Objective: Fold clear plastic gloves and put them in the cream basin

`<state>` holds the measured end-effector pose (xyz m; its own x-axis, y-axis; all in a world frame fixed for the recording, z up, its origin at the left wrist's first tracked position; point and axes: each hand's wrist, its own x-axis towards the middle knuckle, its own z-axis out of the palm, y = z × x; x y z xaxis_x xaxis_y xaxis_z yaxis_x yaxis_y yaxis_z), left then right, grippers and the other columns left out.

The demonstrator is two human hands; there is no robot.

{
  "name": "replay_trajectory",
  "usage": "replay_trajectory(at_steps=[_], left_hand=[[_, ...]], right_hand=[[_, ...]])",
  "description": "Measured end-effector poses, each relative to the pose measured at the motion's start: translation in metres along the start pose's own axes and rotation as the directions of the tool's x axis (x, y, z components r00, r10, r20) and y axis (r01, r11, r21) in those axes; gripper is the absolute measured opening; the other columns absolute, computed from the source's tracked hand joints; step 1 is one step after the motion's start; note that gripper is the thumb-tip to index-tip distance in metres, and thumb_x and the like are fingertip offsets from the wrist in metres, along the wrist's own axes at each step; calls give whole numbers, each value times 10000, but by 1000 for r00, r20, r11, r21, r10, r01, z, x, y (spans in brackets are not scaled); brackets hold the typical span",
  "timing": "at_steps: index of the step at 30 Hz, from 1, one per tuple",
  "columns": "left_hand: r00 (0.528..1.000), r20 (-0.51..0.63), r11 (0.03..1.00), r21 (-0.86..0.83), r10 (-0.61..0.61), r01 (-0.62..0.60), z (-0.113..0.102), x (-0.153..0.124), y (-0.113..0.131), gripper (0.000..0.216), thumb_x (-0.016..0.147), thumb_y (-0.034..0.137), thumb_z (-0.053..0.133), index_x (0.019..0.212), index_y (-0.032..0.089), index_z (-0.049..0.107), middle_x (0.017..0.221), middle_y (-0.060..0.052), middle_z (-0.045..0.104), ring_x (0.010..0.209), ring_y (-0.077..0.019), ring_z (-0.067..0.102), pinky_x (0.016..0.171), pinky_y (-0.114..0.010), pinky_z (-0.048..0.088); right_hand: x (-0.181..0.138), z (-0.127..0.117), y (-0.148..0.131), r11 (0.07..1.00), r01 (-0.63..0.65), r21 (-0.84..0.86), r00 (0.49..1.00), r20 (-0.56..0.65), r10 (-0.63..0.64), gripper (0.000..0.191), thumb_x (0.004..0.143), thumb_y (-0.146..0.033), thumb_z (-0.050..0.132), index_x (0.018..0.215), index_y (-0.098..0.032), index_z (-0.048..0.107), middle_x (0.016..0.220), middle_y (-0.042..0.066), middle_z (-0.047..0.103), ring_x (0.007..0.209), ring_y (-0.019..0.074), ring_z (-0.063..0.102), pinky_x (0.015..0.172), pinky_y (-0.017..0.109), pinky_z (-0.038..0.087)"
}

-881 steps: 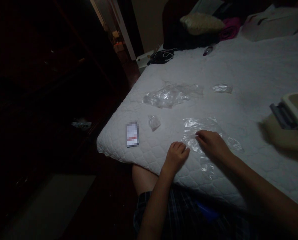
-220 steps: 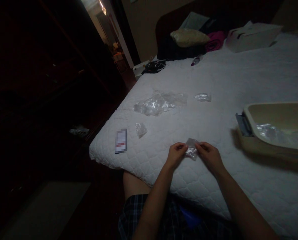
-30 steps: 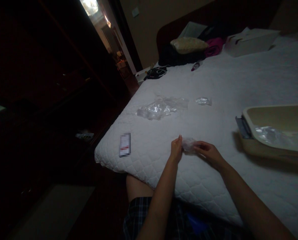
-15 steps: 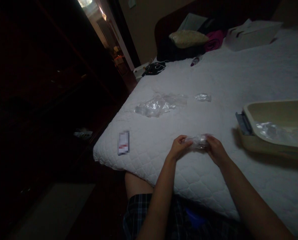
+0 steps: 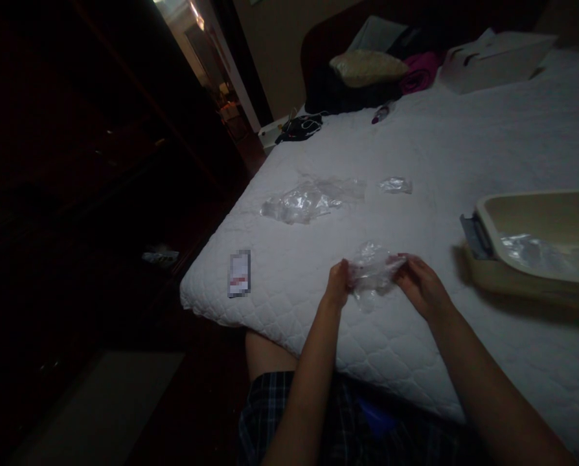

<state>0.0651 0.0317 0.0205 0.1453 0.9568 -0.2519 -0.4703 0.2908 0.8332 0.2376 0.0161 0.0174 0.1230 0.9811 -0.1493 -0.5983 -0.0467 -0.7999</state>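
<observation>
A small clear plastic bag (image 5: 371,270) is stretched between both of my hands just above the white quilted mattress (image 5: 464,149). My left hand (image 5: 338,285) pinches its left end with closed fingers. My right hand (image 5: 423,286) grips its right end. A larger crumpled clear plastic sheet (image 5: 306,200) lies farther out on the mattress, and a small clear plastic piece (image 5: 395,185) lies to its right.
A beige bin (image 5: 537,243) with clear plastic inside sits on the mattress at the right. A small card (image 5: 239,273) lies near the bed's left corner. Pillows, clothes and a white box (image 5: 493,55) are piled at the head. Dark floor lies left of the bed.
The bag has opened out between my hands and is lifted slightly; half a second ago it was a tighter roll. A small plastic piece near the card, seen seven seconds ago, is gone.
</observation>
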Motion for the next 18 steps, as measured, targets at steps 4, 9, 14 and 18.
replay_trajectory(at_steps=[4, 9, 14, 18], left_hand=[[990, 123, 998, 19, 65, -68, 3, -7, 3, 610, 407, 372, 857, 918, 166, 594, 759, 11, 614, 629, -88, 547, 604, -203, 408], [998, 17, 998, -25, 64, -64, 2, -2, -1, 397, 588, 463, 754, 735, 131, 591, 540, 58, 493, 439, -37, 418, 459, -175, 319], [992, -129, 990, -144, -12, -7, 2, 5, -2, 494, 626, 595, 670, 679, 112, 584, 542, 7, 559, 473, -87, 517, 494, -205, 390], [981, -175, 961, -273, -86, 35, 3, 6, 4, 491, 678, 609, 617, 645, 121, 570, 572, -19, 601, 537, -124, 581, 588, -245, 451]], right_hand=[[0, -2, -4, 998, 50, 33, 998, -38, -49, 86, 719, -356, 654, 765, -283, 658, 831, -9, 683, 806, 164, 633, 756, 318, 515], [-1, -5, -7, 989, 37, 147, 999, -31, -32, 20, 685, -288, 659, 677, -275, 645, 749, -29, 670, 777, 146, 621, 768, 303, 507], [-6, -3, -12, 984, 8, 178, 999, -43, 0, 180, 722, -414, 595, 629, -266, 635, 673, -2, 648, 761, 173, 617, 766, 334, 497], [-10, -2, -17, 999, -43, 18, 999, -33, 44, 447, 756, -629, 442, 597, -253, 625, 617, 45, 631, 647, 205, 604, 631, 374, 490]])
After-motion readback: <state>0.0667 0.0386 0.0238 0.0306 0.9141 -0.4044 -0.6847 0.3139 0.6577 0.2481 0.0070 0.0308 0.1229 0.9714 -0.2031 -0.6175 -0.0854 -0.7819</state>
